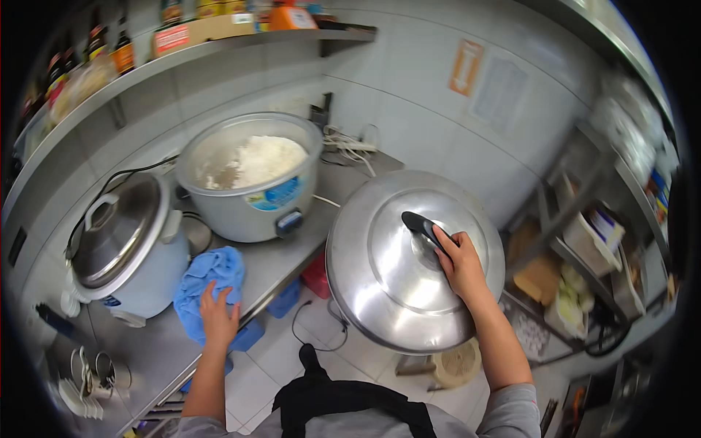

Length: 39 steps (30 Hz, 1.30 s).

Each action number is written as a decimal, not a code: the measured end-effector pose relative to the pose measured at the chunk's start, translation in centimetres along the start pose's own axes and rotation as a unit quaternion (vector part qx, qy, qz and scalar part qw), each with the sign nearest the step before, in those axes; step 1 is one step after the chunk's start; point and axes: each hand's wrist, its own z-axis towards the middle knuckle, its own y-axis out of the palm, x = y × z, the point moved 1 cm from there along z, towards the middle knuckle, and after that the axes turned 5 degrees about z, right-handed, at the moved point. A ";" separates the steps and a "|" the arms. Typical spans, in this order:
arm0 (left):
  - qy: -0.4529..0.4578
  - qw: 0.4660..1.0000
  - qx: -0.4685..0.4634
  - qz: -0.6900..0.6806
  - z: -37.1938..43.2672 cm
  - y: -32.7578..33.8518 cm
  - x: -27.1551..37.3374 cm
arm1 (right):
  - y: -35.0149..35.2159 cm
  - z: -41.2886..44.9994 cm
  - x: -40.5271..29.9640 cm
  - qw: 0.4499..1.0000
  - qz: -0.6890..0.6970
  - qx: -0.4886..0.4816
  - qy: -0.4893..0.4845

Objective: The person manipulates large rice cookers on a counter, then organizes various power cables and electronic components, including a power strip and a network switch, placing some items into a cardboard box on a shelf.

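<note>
My right hand (459, 261) grips the black handle (421, 222) of a large round metal lid (378, 306), which hangs over the floor beside the counter. My left hand (219, 315) rests on or just over a crumpled blue cloth (216, 268) near the counter's front edge, fingers apart; whether it presses the cloth I cannot tell. Behind the cloth stands a large uncovered rice cooker (241, 216) with white rice (271, 159) inside. Left of the cloth is a second cooker (148, 279), its shiny lid (123, 230) on.
The steel counter (263, 268) runs along the tiled wall. A wall shelf (219, 46) above holds bottles and boxes. White cables (350, 143) lie in the corner. Cups (101, 372) stand at lower left. A rack (580, 284) with bins is at right; a beige stool-like object (457, 364) is below the lid.
</note>
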 end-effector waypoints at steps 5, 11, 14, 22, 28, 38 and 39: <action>-0.013 1.000 0.009 -0.007 1.0 3.1 -4.4 | 6.3 12.9 -5.4 0.995 0.085 -0.031 -0.036; -0.076 0.995 -0.043 -0.040 -0.5 8.0 -5.5 | 17.0 31.5 -13.5 0.987 0.103 -0.051 -0.112; -0.070 0.996 -0.041 -0.040 -1.3 9.3 -5.3 | 23.9 38.8 -15.9 0.981 0.089 -0.048 -0.166; -0.112 0.990 -0.039 -0.073 -1.3 9.0 -5.4 | 36.7 43.5 -18.4 0.983 0.083 -0.065 -0.151; -0.080 0.996 0.011 -0.024 0.3 8.2 -2.8 | 37.2 42.7 -18.6 0.980 0.121 -0.059 -0.143; 0.134 0.976 -0.095 -0.144 9.1 15.2 5.1 | 28.5 38.0 -12.8 0.953 0.152 -0.073 -0.251; 0.142 0.972 -0.108 -0.152 9.6 15.9 6.0 | 26.1 36.4 -10.2 0.949 0.183 -0.084 -0.243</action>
